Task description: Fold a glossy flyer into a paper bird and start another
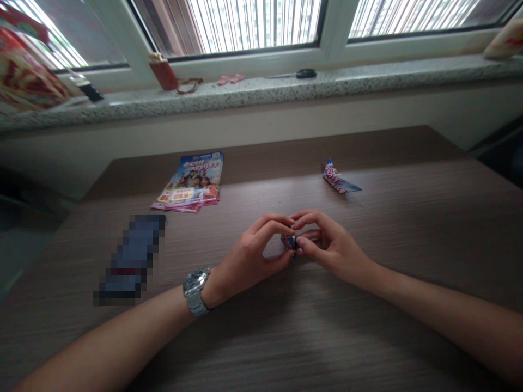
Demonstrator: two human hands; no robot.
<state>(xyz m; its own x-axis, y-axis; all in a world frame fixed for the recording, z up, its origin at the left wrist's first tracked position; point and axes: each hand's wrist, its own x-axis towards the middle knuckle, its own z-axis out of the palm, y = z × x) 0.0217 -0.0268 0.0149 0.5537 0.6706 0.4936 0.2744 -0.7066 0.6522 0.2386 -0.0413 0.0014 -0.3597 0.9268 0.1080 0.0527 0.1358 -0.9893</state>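
Note:
Near the middle of the table, a small piece of folded printed paper (289,240) is pinched between my two hands. Thumb and fingers of my left hand (261,245) close on its left side; a metal watch (196,291) circles that wrist. From the right, my right hand (327,245) grips the paper with its thumb in front and fingers behind. The fingertips of both hands meet and cover much of the paper, so its full shape is hidden. Farther back on the right stands a folded paper piece (338,178) in blue, red and white, with pointed ends.
A stack of printed flyers (192,182) lies at the table's back left. In front of it is a pixelated, phone-shaped dark object (133,258). The granite windowsill (253,95) holds a red packet (163,73), a dark-handled tool (305,73) and a bright bag (28,71).

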